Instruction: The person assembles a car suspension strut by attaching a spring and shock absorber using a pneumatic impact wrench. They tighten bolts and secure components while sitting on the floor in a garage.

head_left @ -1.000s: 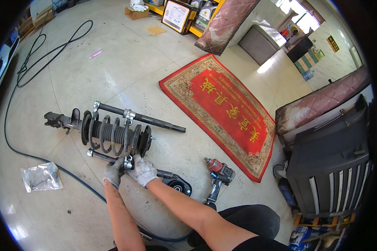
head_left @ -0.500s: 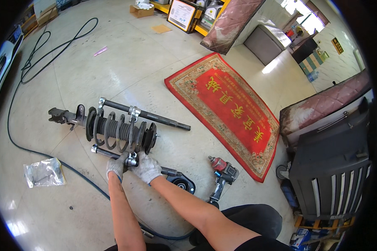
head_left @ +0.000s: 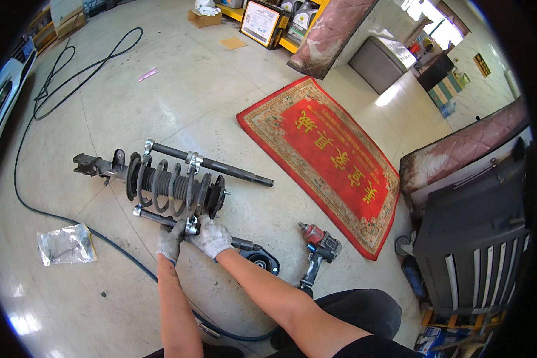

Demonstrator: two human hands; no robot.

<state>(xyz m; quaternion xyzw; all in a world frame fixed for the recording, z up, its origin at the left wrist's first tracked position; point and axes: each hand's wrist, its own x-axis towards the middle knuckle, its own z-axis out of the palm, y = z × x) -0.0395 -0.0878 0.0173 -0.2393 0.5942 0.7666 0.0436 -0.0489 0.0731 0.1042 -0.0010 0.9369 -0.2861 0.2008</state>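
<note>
A strut [head_left: 104,167] with a grey coil spring [head_left: 160,190] lies on its side on the floor. Two rod-shaped spring compressors flank the coil; the far spring compressor [head_left: 227,167] hooks onto it with silver claws. At the near spring compressor [head_left: 152,216], my gloved left hand [head_left: 171,240] is closed around the rod, left of a silver claw. My gloved right hand [head_left: 211,238] is closed just right of that claw, on the same compressor, its fingertips partly hidden. A black strut mount [head_left: 262,261] rests beside the rod's right end.
A red and grey impact wrench [head_left: 321,246] stands to the right, near my knee. A dark hose [head_left: 110,246] curves across the floor at left, past a clear plastic bag [head_left: 67,244]. A red patterned mat [head_left: 328,161] lies beyond, with a black cart [head_left: 468,232] at far right.
My left hand has shifted its grip slightly on the near compressor. The whole scene sits slightly further right in the view; the strut otherwise looks the same.
</note>
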